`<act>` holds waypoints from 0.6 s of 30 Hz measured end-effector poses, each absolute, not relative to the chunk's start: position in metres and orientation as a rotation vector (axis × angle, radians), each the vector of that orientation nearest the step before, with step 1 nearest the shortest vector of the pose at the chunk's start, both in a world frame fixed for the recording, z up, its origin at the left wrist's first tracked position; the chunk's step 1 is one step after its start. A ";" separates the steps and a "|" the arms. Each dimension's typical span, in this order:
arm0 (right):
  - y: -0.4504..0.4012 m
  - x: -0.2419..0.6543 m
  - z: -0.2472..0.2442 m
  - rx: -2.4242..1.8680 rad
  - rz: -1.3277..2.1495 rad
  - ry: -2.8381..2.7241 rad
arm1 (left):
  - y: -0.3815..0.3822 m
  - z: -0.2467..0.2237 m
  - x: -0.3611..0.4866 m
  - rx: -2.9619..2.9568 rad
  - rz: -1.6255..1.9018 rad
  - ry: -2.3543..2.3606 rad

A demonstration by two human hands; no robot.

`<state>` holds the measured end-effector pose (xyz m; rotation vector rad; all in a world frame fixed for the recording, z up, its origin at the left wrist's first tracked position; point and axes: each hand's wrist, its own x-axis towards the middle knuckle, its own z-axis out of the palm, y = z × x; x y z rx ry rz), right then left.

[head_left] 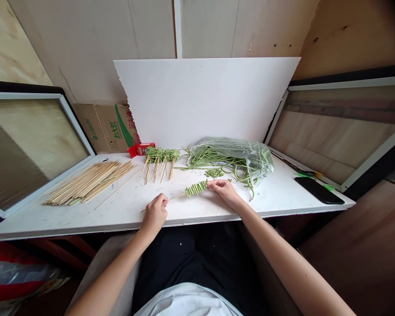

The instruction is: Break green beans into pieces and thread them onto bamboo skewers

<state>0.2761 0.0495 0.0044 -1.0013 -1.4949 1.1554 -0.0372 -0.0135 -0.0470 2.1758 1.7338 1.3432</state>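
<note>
My left hand (pixel 156 211) is closed around a thin bamboo skewer (pixel 176 197) near the table's front edge. Short cut pieces of green bean (pixel 196 188) are threaded crosswise in a row along its right part. At the right end of that row, the fingers of my right hand (pixel 224 191) are pinched on a bean piece; its exact shape is mostly hidden by the fingertips. Just beyond lies a small heap of cut bean pieces (pixel 214 173). Farther back, several finished bean skewers (pixel 163 154) are stacked with their bare sticks pointing toward me.
Loose bamboo skewers (pixel 88 181) spread over the left of the white table (pixel 125 219). A plastic bag (pixel 250 153) of long green beans (pixel 213 156) lies at the back right. A black phone (pixel 318 190) rests at the right edge. A small red box (pixel 141 149) stands behind.
</note>
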 end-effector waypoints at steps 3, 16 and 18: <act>0.048 0.275 0.005 -1.016 1.171 -1.491 | -0.013 -0.048 -0.037 2.188 1.333 1.718; 0.054 0.272 0.001 -1.065 1.000 -1.494 | -0.012 -0.048 -0.037 2.153 1.396 1.718; 0.059 0.273 -0.004 -1.092 0.888 -1.489 | -0.013 -0.049 -0.037 2.145 1.422 1.727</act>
